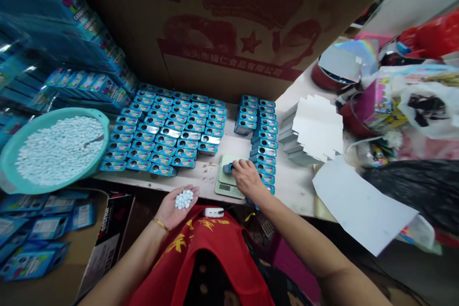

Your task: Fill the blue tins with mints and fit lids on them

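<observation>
My left hand [174, 208] is palm up near the table's front edge, cupped under a small heap of pale blue tablets [184, 199]. My right hand [245, 177] rests on a small pale green scale [224, 184], its fingers closed on a little blue tin [227, 168] that sits on the scale. Rows of several open blue tins [168, 131] cover the table to the left of the scale. A column of closed blue tins [263, 146] runs just to the right of my right hand.
A teal basin [9, 162] full of pale blue tablets stands at the left. Blue packaged cards are stacked behind it and on the floor. A large cardboard box [222, 24] stands behind the table. A stack of white cards [315, 129], white sheets and plastic bags fill the right side.
</observation>
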`<state>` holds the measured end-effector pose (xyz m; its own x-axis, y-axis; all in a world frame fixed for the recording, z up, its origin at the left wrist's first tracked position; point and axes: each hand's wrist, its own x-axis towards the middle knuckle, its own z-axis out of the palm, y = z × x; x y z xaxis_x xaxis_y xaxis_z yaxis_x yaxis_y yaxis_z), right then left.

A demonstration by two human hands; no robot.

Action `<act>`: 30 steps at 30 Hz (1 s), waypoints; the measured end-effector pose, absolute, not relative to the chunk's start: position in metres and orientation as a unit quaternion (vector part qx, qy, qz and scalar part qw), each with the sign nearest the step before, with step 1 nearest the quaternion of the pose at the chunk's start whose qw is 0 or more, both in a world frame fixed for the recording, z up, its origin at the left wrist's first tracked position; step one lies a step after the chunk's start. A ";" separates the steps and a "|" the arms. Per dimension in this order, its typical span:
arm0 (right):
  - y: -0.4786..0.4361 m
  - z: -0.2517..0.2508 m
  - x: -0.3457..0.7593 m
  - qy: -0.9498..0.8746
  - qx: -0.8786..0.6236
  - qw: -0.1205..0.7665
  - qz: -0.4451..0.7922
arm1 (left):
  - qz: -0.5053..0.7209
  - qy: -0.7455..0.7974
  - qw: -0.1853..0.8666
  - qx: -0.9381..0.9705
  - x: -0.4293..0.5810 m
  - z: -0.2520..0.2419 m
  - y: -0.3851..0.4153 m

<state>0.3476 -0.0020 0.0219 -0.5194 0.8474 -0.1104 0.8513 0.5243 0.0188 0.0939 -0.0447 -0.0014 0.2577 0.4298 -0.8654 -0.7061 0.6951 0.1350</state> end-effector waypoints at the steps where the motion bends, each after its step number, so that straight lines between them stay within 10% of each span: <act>1: -0.006 0.019 0.344 0.868 0.492 0.058 -0.026 | 0.362 0.488 0.782 -0.139 0.095 -0.001 -0.044; 13: -0.036 0.006 0.398 0.733 0.661 -0.141 -0.084 | 0.367 0.481 0.786 -0.130 0.086 -0.013 -0.055; 30: -0.035 -0.004 0.394 0.742 0.650 -0.116 -0.113 | 0.388 0.496 0.762 -0.150 0.085 -0.013 -0.055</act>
